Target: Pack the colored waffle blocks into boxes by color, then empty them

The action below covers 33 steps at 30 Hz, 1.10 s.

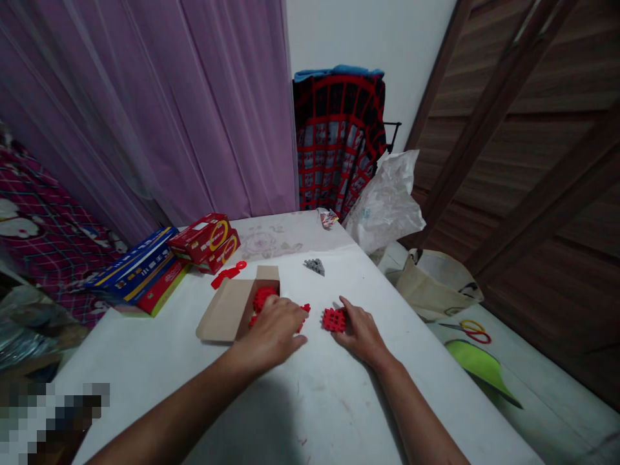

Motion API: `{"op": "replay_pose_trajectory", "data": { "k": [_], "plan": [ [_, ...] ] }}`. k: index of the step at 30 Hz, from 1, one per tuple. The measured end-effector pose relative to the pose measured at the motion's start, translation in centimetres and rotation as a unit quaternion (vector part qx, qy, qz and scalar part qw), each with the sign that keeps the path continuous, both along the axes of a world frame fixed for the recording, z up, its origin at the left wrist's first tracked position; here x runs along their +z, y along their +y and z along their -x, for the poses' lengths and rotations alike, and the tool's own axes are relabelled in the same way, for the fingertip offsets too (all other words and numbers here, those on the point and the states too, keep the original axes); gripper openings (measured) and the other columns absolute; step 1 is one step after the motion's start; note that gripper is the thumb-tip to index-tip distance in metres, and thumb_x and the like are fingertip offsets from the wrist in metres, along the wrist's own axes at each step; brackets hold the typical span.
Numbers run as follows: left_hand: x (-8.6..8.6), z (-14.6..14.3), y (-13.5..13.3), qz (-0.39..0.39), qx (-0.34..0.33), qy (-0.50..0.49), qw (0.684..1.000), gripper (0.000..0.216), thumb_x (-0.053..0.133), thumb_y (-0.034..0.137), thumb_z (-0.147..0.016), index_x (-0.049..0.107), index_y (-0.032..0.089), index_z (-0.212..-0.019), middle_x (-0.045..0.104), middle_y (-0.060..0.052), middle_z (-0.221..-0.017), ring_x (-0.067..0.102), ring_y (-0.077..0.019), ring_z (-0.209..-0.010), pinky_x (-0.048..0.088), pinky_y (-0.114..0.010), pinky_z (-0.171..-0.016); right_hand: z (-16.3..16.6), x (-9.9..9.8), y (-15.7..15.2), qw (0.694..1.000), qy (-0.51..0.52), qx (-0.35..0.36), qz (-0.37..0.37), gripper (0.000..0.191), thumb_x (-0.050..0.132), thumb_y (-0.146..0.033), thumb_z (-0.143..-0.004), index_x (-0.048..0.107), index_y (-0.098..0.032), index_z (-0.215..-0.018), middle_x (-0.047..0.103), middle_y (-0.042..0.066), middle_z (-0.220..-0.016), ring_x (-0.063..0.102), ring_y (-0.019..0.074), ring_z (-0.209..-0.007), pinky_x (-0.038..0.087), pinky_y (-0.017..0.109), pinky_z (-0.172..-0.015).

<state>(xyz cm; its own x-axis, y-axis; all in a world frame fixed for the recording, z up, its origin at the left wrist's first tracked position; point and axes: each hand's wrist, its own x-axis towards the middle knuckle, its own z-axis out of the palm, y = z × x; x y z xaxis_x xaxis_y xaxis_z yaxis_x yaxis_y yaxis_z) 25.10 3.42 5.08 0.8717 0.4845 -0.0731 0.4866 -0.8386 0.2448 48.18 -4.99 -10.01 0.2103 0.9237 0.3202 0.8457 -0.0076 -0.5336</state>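
My right hand [363, 332] pinches a flat red waffle-like building block [334, 319] between thumb and fingers, just above the white table. My left hand [278, 329] is beside the right edge of an open brown cardboard box [227, 311], its fingers curled over another red block [305, 309]. Most of that block is hidden under the fingers. More red blocks [264, 298] lie inside the box, partly covered by my left hand. A grey toothed piece [315, 266] rests on the table beyond both hands.
On the white table [334, 400], red flat parts [228, 274] lie behind the box. Red cartons [206, 242] and a blue carton [138, 268] stand at the left. Beyond the right edge are a plastic bag [387, 203], a cloth bag [438, 281] and scissors [469, 330].
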Motion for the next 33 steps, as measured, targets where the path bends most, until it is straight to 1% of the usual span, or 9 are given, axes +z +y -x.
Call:
{"op": "replay_pose_trajectory", "data": {
  "k": [3, 6, 10, 14, 18, 21, 24, 28, 33],
  "plan": [
    [-2.8, -4.6, -1.2, 0.016, 0.008, 0.002, 1.000, 0.044, 0.065, 0.030, -0.080, 0.053, 0.023, -0.122, 0.053, -0.011, -0.135, 0.046, -0.0279, -0.125, 0.031, -0.044, -0.106, -0.2, -0.2, -0.2, 1.000, 0.014, 0.015, -0.010, 0.084, 0.065, -0.032, -0.069, 0.032, -0.023, -0.147, 0.066, 0.010, -0.113, 0.061, 0.0278, -0.100, 0.044, 0.045, -0.091],
    [-5.5, -8.1, -1.1, 0.026, 0.029, 0.021, 0.999, 0.048, 0.067, 0.032, -0.076, 0.051, 0.021, -0.120, 0.056, -0.012, -0.129, 0.049, -0.0304, -0.122, 0.036, -0.045, -0.102, -0.9, -0.3, -1.0, 0.999, 0.041, 0.035, 0.001, 0.092, 0.067, -0.033, -0.068, 0.027, -0.023, -0.150, 0.060, 0.012, -0.126, 0.057, 0.0297, -0.112, 0.041, 0.048, -0.098],
    [-7.4, -9.6, -0.3, 0.035, 0.016, 0.038, 0.999, 0.043, 0.069, 0.032, -0.072, 0.056, 0.021, -0.111, 0.063, -0.011, -0.118, 0.054, -0.0305, -0.115, 0.040, -0.044, -0.098, -2.9, -0.4, -2.3, 0.991, 0.118, 0.052, 0.046, 0.090, 0.067, -0.031, -0.065, 0.034, -0.023, -0.148, 0.046, 0.013, -0.145, 0.043, 0.0317, -0.132, 0.033, 0.052, -0.109],
    [-7.9, -9.9, -0.2, 0.027, 0.017, 0.044, 0.999, 0.039, 0.067, 0.035, -0.073, 0.059, 0.020, -0.108, 0.064, -0.013, -0.116, 0.057, -0.0306, -0.112, 0.043, -0.043, -0.096, -4.6, -1.2, -2.6, 0.972, 0.231, 0.037, 0.020, 0.071, 0.064, -0.030, -0.071, 0.048, -0.023, -0.140, 0.049, 0.011, -0.144, 0.045, 0.0284, -0.133, 0.032, 0.050, -0.113],
    [-7.4, -10.6, -0.9, 0.020, 0.026, 0.052, 0.998, 0.040, 0.070, 0.039, -0.070, 0.062, 0.018, -0.103, 0.065, -0.015, -0.112, 0.059, -0.0327, -0.107, 0.044, -0.045, -0.094, -5.4, -2.3, -2.3, 0.955, 0.296, 0.031, -0.004, 0.060, 0.068, -0.039, -0.073, 0.058, -0.024, -0.130, 0.057, 0.011, -0.136, 0.050, 0.0293, -0.128, 0.033, 0.052, -0.112],
    [-5.9, -9.9, -1.0, 0.020, 0.027, 0.048, 0.998, 0.042, 0.070, 0.042, -0.070, 0.063, 0.018, -0.103, 0.066, -0.015, -0.110, 0.060, -0.0323, -0.105, 0.046, -0.043, -0.092, -5.4, -2.8, -2.1, 0.948, 0.316, 0.023, -0.013, 0.060, 0.068, -0.046, -0.074, 0.059, -0.023, -0.128, 0.059, 0.012, -0.134, 0.053, 0.0296, -0.125, 0.036, 0.051, -0.111],
    [-3.0, -6.7, 0.3, 0.014, 0.047, 0.007, 0.999, 0.042, 0.067, 0.044, -0.072, 0.062, 0.019, -0.104, 0.066, -0.012, -0.110, 0.060, -0.0295, -0.105, 0.046, -0.039, -0.091, -5.3, -3.0, -2.1, 0.951, 0.308, 0.014, -0.015, 0.058, 0.066, -0.049, -0.075, 0.061, -0.023, -0.126, 0.061, 0.012, -0.131, 0.055, 0.0297, -0.122, 0.038, 0.051, -0.109],
    [0.5, -0.8, 4.2, -0.053, 0.132, 0.014, 0.990, 0.037, 0.065, 0.041, -0.074, 0.061, 0.020, -0.104, 0.066, -0.009, -0.107, 0.060, -0.0277, -0.104, 0.044, -0.037, -0.092, -5.1, -2.6, -2.1, 0.963, 0.270, 0.012, -0.014, 0.052, 0.065, -0.047, -0.076, 0.065, -0.023, -0.122, 0.064, 0.011, -0.126, 0.058, 0.0300, -0.119, 0.042, 0.050, -0.106],
    [0.2, 2.8, 8.0, -0.085, 0.171, 0.077, 0.979, 0.042, 0.066, 0.044, -0.073, 0.062, 0.018, -0.105, 0.067, -0.011, -0.108, 0.061, -0.0285, -0.101, 0.044, -0.038, -0.089, -4.8, -2.0, -1.9, 0.972, 0.234, 0.008, -0.018, 0.047, 0.062, -0.046, -0.077, 0.067, -0.023, -0.118, 0.067, 0.010, -0.122, 0.061, 0.0292, -0.114, 0.046, 0.048, -0.102]
  ]
}}
